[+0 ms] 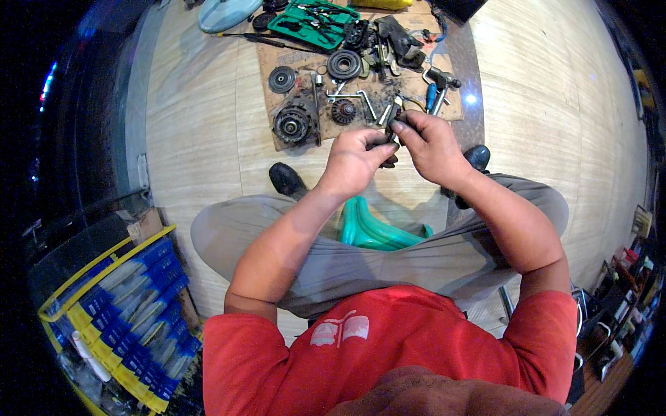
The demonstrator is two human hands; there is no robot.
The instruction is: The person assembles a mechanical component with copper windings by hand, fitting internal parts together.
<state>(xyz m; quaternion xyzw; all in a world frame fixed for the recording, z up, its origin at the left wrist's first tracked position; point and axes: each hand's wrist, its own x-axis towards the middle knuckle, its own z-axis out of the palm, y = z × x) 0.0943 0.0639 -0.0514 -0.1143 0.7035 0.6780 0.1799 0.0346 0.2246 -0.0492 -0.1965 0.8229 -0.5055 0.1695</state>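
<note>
In front of me my left hand (352,163) and my right hand (433,145) meet around a small dark part (392,128). Fingers of both hands are closed on it and cover most of it, so its kind does not show. Just beyond the fingertips, on cardboard (378,132), lie silver L-shaped wrenches (366,100) and a small toothed black rotor (343,111). Left of these sits a greasy round machine housing (293,125), with a black disc (282,80) behind it. A black pulley-like ring (344,64) lies farther back.
A hammer (442,78) and a blue-handled tool (431,96) lie right of the parts. Behind stands an open green tool case (312,24). A green plastic stool (374,229) shows between my legs. At lower left is a yellow-framed rack (104,291) of blue packages.
</note>
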